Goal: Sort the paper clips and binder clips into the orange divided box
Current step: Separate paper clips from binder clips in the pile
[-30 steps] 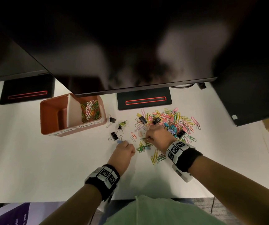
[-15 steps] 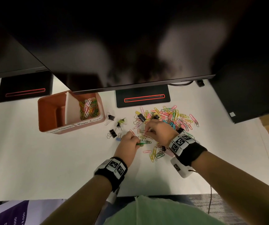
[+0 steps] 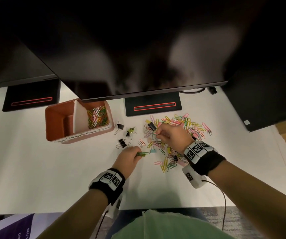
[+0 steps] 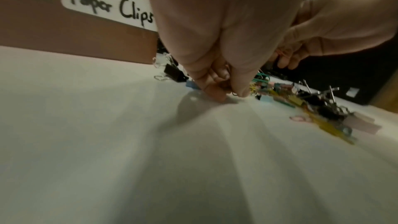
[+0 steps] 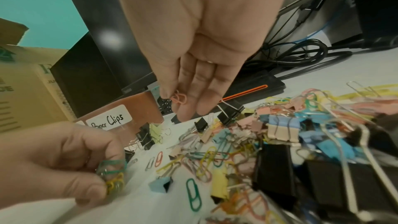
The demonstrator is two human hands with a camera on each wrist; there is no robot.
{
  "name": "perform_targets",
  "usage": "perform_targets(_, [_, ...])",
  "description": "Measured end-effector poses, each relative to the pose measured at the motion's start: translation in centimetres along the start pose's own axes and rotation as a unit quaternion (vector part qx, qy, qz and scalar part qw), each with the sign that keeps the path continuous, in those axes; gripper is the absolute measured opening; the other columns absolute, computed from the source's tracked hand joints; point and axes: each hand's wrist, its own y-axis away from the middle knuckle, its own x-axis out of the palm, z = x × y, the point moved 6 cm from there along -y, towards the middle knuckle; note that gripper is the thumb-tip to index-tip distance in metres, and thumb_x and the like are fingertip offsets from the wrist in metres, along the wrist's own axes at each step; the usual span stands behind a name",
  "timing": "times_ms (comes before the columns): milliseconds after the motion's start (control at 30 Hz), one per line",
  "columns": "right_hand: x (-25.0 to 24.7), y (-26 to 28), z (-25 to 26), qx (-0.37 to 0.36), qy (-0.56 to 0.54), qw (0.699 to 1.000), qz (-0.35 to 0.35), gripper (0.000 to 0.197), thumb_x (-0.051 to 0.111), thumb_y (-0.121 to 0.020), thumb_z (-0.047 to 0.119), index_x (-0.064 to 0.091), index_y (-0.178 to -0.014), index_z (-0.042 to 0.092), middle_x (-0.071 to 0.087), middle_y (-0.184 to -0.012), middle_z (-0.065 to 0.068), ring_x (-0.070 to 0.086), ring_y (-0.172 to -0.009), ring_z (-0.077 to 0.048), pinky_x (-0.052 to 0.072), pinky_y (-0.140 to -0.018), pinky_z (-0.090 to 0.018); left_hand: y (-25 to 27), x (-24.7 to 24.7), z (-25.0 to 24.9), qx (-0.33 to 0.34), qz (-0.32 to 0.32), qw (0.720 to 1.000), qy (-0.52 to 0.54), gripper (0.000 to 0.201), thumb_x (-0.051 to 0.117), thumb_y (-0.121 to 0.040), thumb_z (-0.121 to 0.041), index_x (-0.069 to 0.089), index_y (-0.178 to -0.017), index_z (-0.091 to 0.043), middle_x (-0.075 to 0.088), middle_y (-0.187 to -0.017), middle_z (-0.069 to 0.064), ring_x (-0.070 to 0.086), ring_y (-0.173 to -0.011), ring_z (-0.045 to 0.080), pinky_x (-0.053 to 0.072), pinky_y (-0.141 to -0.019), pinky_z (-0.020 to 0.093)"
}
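The orange divided box (image 3: 56, 133) stands at the left under a monitor; its right compartment, labelled Paper Clips, holds coloured paper clips (image 3: 97, 116). A heap of coloured paper clips and binder clips (image 3: 176, 128) covers the white desk to the right. My left hand (image 3: 130, 156) pinches a small bunch of green and yellow paper clips (image 5: 113, 175) just left of the heap. My right hand (image 3: 170, 134) hovers over the heap and pinches a pink paper clip (image 5: 178, 100) between thumb and fingers. Black binder clips (image 3: 122, 143) lie between the box and the heap.
A large dark monitor (image 3: 138, 49) overhangs the back of the desk, its base (image 3: 153, 106) right behind the heap. A second monitor base (image 3: 31, 95) sits at far left, a black tower (image 3: 268, 100) at right. The desk's front edge runs near my body.
My left hand moved right, toward the heap, and now holds green clips. My right hand shifted slightly up over the heap and lifted a pink clip.
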Motion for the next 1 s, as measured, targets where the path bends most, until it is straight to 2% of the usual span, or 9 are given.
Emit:
perform_targets(167, [0.2,-1.4,4.0,-0.054,0.005,0.999,0.004,0.014,0.061,-0.089,0.021,0.063,-0.100,0.012,0.072,-0.093,-0.004,0.067,-0.081,-0.017,0.056,-0.077,-0.032,1.7,-6.6,0.8,-0.028,-0.084,0.991,0.102,0.008,0.066,-0.083,-0.013,0.063,-0.089,-0.015,0.067,-0.082,-0.003,0.060,-0.073,0.003,0.046,-0.069,0.014])
perform_targets(400, [1.6,-8.8,13.6,-0.107,-0.021,0.994,-0.031,0.010,0.061,-0.088,0.022,0.063,-0.094,0.015,0.070,-0.087,-0.001,0.065,-0.079,-0.016,0.055,-0.078,-0.033,0.6,-18.5,4.2,-0.124,-0.234,0.955,0.133,0.008,0.067,-0.082,-0.013,0.059,-0.082,-0.016,0.063,-0.072,-0.002,0.059,-0.066,0.009,0.050,-0.068,0.024])
perform_targets(500, [3.8,-12.0,15.8,-0.074,-0.033,0.997,-0.005,0.015,0.062,-0.087,0.027,0.064,-0.098,0.017,0.070,-0.092,-0.004,0.065,-0.085,-0.019,0.055,-0.083,-0.039,-1.1,-19.2,6.3,-0.167,-0.191,0.955,0.155,0.011,0.069,-0.081,-0.017,0.062,-0.090,-0.019,0.070,-0.087,0.004,0.066,-0.081,0.018,0.054,-0.081,0.038])
perform_targets(567, [4.6,-12.5,16.3,-0.062,-0.031,0.998,0.006,0.020,0.059,-0.089,0.030,0.063,-0.104,0.017,0.070,-0.097,-0.004,0.065,-0.089,-0.019,0.055,-0.084,-0.039,-1.6,-18.7,6.7,-0.168,-0.146,0.968,0.120,0.029,0.066,-0.083,-0.015,0.062,-0.111,-0.009,0.068,-0.108,0.009,0.063,-0.096,0.016,0.049,-0.092,0.032])
perform_targets(667, [3.3,-10.8,15.0,-0.073,-0.043,0.996,-0.016,0.020,0.052,-0.093,0.029,0.062,-0.107,0.019,0.069,-0.101,0.001,0.065,-0.088,-0.014,0.054,-0.081,-0.029,-0.9,-18.5,5.2,-0.110,-0.176,0.976,0.066,0.033,0.061,-0.087,-0.016,0.059,-0.119,-0.012,0.065,-0.111,0.005,0.061,-0.097,0.014,0.046,-0.088,0.023])
perform_targets(733, [2.2,-8.8,12.6,-0.071,-0.036,0.997,-0.025,0.020,0.050,-0.094,0.025,0.063,-0.107,0.018,0.068,-0.103,0.003,0.063,-0.087,-0.010,0.052,-0.081,-0.024,0.0,-17.4,3.8,-0.061,-0.177,0.979,0.085,0.030,0.060,-0.088,-0.019,0.059,-0.117,-0.017,0.062,-0.111,-0.003,0.060,-0.096,0.006,0.047,-0.087,0.016])
perform_targets(800, [1.3,-6.9,8.8,-0.039,0.000,0.999,-0.027,0.020,0.049,-0.095,0.023,0.062,-0.109,0.018,0.065,-0.107,0.003,0.059,-0.089,-0.008,0.049,-0.082,-0.022,0.4,-15.0,2.1,-0.024,-0.128,0.987,0.097,0.026,0.058,-0.089,-0.020,0.060,-0.115,-0.020,0.057,-0.108,-0.009,0.057,-0.094,0.000,0.045,-0.080,0.006])
perform_targets(900, [-0.2,-4.4,3.0,0.028,0.075,0.995,-0.052,0.021,0.052,-0.093,0.021,0.063,-0.110,0.018,0.064,-0.108,-0.002,0.058,-0.098,-0.017,0.048,-0.089,-0.030,-0.2,-10.8,0.0,0.019,-0.071,0.992,0.108,0.025,0.059,-0.088,-0.018,0.060,-0.112,-0.021,0.054,-0.107,-0.007,0.057,-0.096,0.004,0.049,-0.081,0.014])
perform_targets(1000, [-1.5,-3.5,-0.6,0.065,0.121,0.987,-0.085,0.022,0.057,-0.088,0.017,0.066,-0.109,0.017,0.066,-0.108,-0.006,0.058,-0.103,-0.026,0.046,-0.090,-0.034,-1.8,-6.7,-1.9,0.056,-0.017,0.996,0.073,0.031,0.059,-0.087,-0.020,0.057,-0.118,-0.020,0.050,-0.117,-0.003,0.051,-0.106,0.009,0.042,-0.094,0.021])
